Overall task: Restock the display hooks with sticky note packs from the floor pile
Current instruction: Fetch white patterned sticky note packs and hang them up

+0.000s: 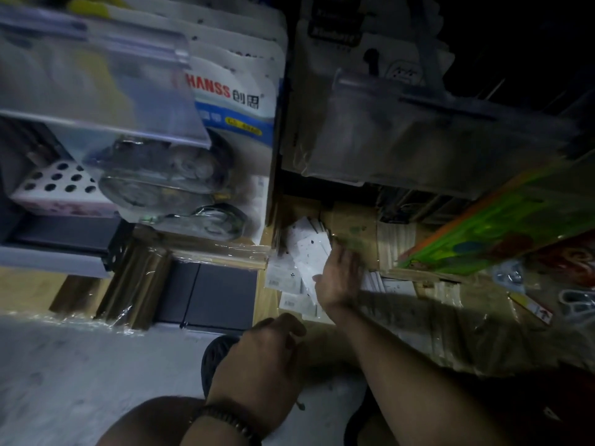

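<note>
A loose pile of white sticky note packs (301,255) lies on the floor at the foot of the shelving, near the middle of the view. My right hand (338,275) reaches down onto the right side of the pile, fingers spread and resting on the packs and on a cardboard box (352,233) behind them. My left hand (262,355) hangs closer to me, above my knee, with its fingers loosely curled and nothing visible in them. A beaded bracelet sits on my left wrist.
Hanging goods fill the display above: white packs with blue labels (238,101), clear price-tag holders (106,75), dark packs on hooks (380,59). A green-and-orange pack (502,226) leans at the right. Wrapped cardboard boxes (457,329) lie on the pale floor (64,375).
</note>
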A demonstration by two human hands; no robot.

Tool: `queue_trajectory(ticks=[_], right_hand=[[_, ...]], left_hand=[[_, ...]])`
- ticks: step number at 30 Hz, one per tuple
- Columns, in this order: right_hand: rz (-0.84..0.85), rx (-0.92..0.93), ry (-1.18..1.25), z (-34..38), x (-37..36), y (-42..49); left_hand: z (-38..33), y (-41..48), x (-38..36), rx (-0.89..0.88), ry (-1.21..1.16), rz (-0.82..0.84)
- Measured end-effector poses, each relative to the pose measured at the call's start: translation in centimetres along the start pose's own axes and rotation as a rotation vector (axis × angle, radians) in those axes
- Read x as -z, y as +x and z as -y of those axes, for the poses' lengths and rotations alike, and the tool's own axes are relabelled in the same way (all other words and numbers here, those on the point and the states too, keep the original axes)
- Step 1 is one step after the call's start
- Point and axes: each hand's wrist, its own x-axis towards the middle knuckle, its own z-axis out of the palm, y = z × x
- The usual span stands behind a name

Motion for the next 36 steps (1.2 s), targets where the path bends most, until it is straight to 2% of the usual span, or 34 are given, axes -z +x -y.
queue_trajectory(ticks=[5,7,9,12,16,18,20,22,25,28,32,36], right_hand=[[0.149,-0.068,0.43,-1.3,2.2,-0.3],[0.157,-0.097,0.624,-1.9,3.1,-1.7],[0.172,-0.058,0.75,-2.5,4.2,-3.6],[0.286,0.043,0.964,-2.8,7.0,-7.6],[0.324,0.144,1.123,-3.1,9.9,-12.0],[0.47,0.083,1.265,-3.0,11.8,-13.6],[0.59,0.102,1.327,-3.4,12.9,-14.7],[0.531,0.153,1.312,-4.1,14.1,-15.8],[0.309,0.279,1.151,-5.6,15.9,-16.9],[0.26,0.342,1.064,-6.9,18.8,-18.1],[0.241,0.308,1.212,-8.4,23.1,-20.3],[0.106,0.333,1.385,-9.1,28.1,-22.1]], left_hand=[[-0.1,0.3,-0.4,0.039,-0.011,-0.013],[-0.2,0.6,-0.6,0.042,-0.018,-0.018],[-0.3,0.8,-0.9,0.046,-0.041,-0.02],[-0.9,0.8,-1.2,0.036,-0.098,-0.058],[-1.7,0.2,-1.7,0.041,-0.129,-0.084],[-2.2,-0.7,-2.0,0.001,-0.225,-0.059],[-2.4,-1.3,-2.4,-0.029,-0.296,-0.081],[-2.3,-1.6,-2.6,0.01,-0.389,-0.089],[-2.7,-2.9,-2.0,0.112,-0.744,0.005],[-2.9,-4.3,-0.7,0.156,-0.991,0.06],[-4.6,-6.6,1.9,0.064,-0.996,0.139],[-9.5,-9.2,5.2,-0.093,-0.943,0.078]])
